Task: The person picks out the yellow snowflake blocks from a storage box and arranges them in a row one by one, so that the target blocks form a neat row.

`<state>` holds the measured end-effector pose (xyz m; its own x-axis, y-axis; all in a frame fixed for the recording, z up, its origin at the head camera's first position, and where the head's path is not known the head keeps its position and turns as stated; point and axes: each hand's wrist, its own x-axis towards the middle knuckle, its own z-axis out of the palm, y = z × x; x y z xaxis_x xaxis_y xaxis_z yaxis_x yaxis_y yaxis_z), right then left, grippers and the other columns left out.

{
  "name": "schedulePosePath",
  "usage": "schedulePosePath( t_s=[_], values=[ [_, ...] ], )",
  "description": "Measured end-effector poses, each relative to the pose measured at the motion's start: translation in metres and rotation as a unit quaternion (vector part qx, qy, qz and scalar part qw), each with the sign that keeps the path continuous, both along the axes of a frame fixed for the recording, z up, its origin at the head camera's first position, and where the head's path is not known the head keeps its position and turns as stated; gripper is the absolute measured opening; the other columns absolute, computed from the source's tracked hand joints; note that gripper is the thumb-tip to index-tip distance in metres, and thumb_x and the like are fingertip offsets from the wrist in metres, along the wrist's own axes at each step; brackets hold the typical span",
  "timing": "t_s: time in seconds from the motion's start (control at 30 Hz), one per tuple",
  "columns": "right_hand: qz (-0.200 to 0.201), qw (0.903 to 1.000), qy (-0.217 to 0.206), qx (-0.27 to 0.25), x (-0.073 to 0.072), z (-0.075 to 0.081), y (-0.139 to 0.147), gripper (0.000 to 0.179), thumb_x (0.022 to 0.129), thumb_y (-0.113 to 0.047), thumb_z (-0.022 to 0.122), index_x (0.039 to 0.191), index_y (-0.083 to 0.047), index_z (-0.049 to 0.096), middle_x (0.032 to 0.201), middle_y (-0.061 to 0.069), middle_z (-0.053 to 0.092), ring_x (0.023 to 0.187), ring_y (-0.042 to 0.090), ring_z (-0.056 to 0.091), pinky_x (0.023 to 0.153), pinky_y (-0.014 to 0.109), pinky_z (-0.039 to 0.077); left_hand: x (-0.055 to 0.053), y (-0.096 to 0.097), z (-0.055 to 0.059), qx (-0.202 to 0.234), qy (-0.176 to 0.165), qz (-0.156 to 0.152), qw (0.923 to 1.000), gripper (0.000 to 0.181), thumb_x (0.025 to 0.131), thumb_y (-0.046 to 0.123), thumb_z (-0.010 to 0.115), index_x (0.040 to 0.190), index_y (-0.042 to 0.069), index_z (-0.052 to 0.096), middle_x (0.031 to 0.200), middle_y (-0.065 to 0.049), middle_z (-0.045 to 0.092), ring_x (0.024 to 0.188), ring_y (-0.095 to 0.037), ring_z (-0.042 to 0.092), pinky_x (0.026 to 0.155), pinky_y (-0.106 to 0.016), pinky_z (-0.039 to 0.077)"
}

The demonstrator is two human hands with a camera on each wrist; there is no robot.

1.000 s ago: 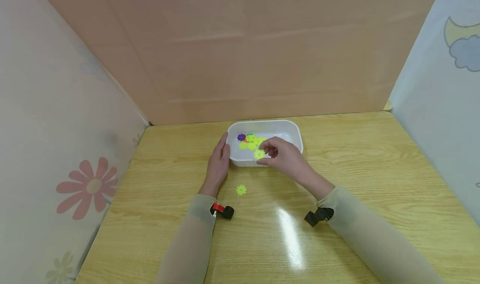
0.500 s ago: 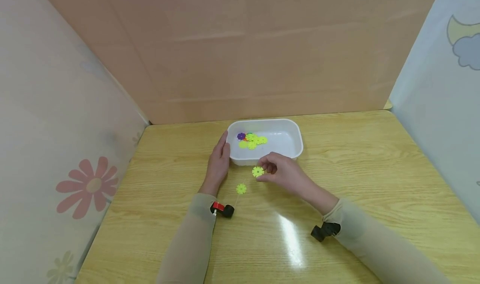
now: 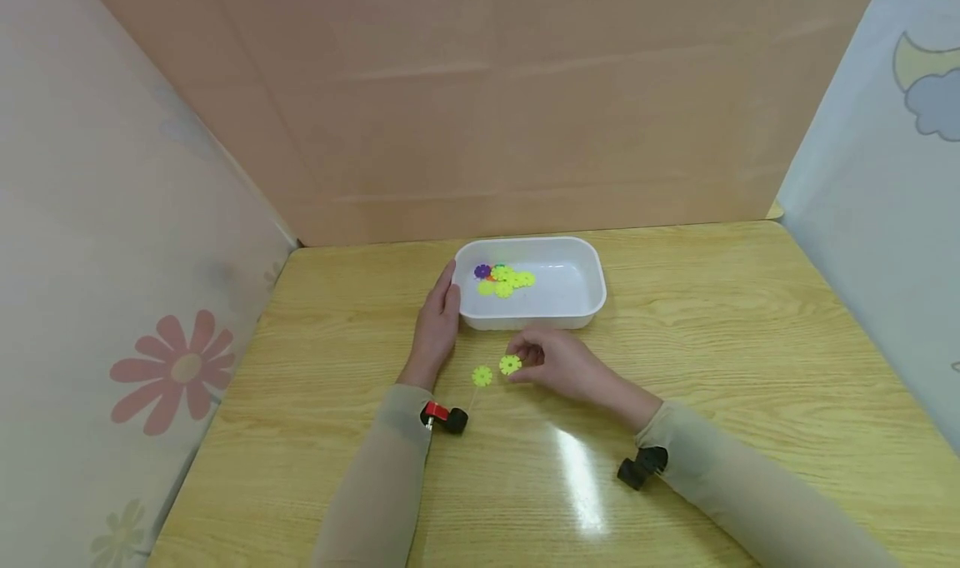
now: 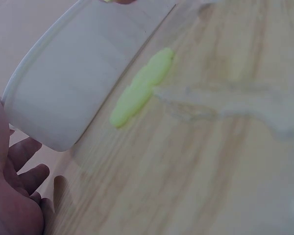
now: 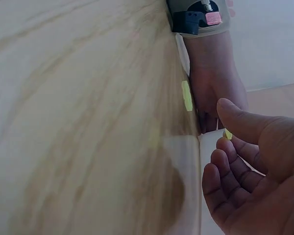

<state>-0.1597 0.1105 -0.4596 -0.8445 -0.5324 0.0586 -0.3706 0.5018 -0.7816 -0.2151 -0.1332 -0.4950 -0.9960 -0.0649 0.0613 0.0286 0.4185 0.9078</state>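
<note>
My right hand [image 3: 558, 364] pinches a yellow flower-shaped interlocking disc [image 3: 510, 364] between thumb and fingertips, just in front of the white box. In the right wrist view only a sliver of that disc [image 5: 228, 134] shows past the thumb. Close to its left, a second yellow disc [image 3: 482, 376] is at the table, with a thin pale strand [image 4: 206, 105] leading from it. My left hand [image 3: 437, 326] rests against the left end of the white box [image 3: 536, 321], thumb and fingers along its outside. Part of that hand is outside the left wrist view.
Inside the box, several yellow discs [image 3: 504, 283] lie bunched toward the left, beside a purple disc [image 3: 482, 271] and bits of red and green. The wooden table [image 3: 712, 343] ends at a brown back panel [image 3: 525, 135]. Patterned white panels flank both sides.
From over the box, my right hand has come toward the body and down with the yellow disc, now close beside the other disc. My left hand stays at the box.
</note>
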Motion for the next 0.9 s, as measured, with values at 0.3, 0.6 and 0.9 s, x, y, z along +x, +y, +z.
schedulePosePath(
  t_s=[0.3,0.6,0.9],
  values=[
    [0.017,0.9998,-0.011,0.003,-0.004,-0.012,-0.005,0.029,0.085,-0.018,0.098,0.108,-0.012,0.080,0.097,-0.003,0.071,0.092,0.015,0.064,0.085,0.033,0.057,0.001,0.000,0.003,-0.004,-0.005,-0.003,1.0000,0.058,0.120,0.050,0.034,0.176,0.033,0.032,0.177,0.009,0.036,0.164,-0.018,0.029,0.135,-0.044,0.025],
    [0.039,0.9986,0.031,0.020,-0.006,-0.019,-0.006,0.032,0.086,-0.023,0.097,0.111,-0.011,0.081,0.100,-0.005,0.070,0.094,0.013,0.063,0.086,0.035,0.058,0.000,-0.001,0.002,-0.003,0.004,-0.008,1.0000,0.058,0.121,0.047,0.035,0.176,0.030,0.033,0.177,0.008,0.036,0.164,-0.019,0.029,0.135,-0.045,0.025],
    [0.059,0.9973,0.038,0.021,-0.013,-0.027,0.001,0.031,0.088,-0.027,0.095,0.113,-0.014,0.082,0.105,-0.003,0.071,0.095,0.015,0.063,0.085,0.035,0.058,0.001,0.000,0.002,-0.007,-0.007,-0.003,0.9999,0.058,0.120,0.050,0.034,0.176,0.033,0.032,0.178,0.009,0.034,0.165,-0.018,0.028,0.135,-0.045,0.024]
  ],
)
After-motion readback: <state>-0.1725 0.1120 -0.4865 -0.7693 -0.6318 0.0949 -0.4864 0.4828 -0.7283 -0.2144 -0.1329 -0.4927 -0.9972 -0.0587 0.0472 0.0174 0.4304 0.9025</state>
